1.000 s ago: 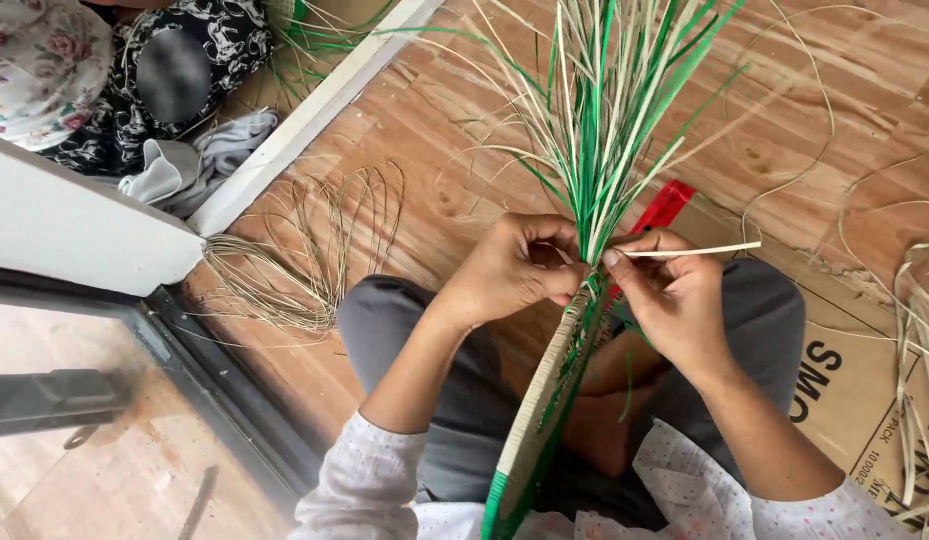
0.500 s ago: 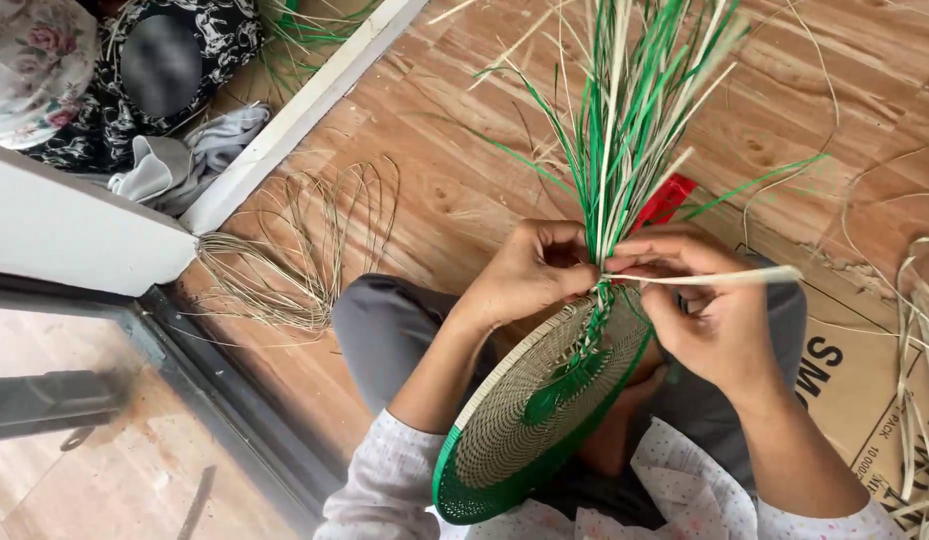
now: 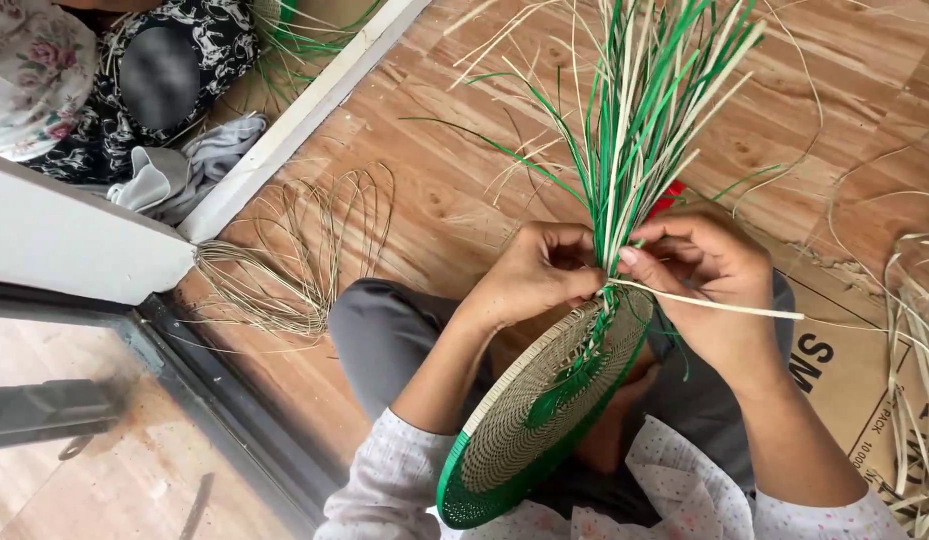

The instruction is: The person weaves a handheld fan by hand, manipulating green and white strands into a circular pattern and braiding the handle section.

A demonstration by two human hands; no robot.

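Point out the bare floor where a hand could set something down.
Bare wood floor lies between the coil of pale fibres and the upright strands. Crowded: the lap, where left hand and right hand grip the woven disc; loose strips clutter the cardboard.

Two hands, the left hand (image 3: 530, 272) and the right hand (image 3: 710, 275), meet at one round woven tray (image 3: 540, 405) with a green rim. One bundle of green and pale strips (image 3: 645, 110) rises from it, too many to count. One loose coil of fibres (image 3: 305, 250) lies on the floor, one sheet of cardboard (image 3: 845, 370) alongside.
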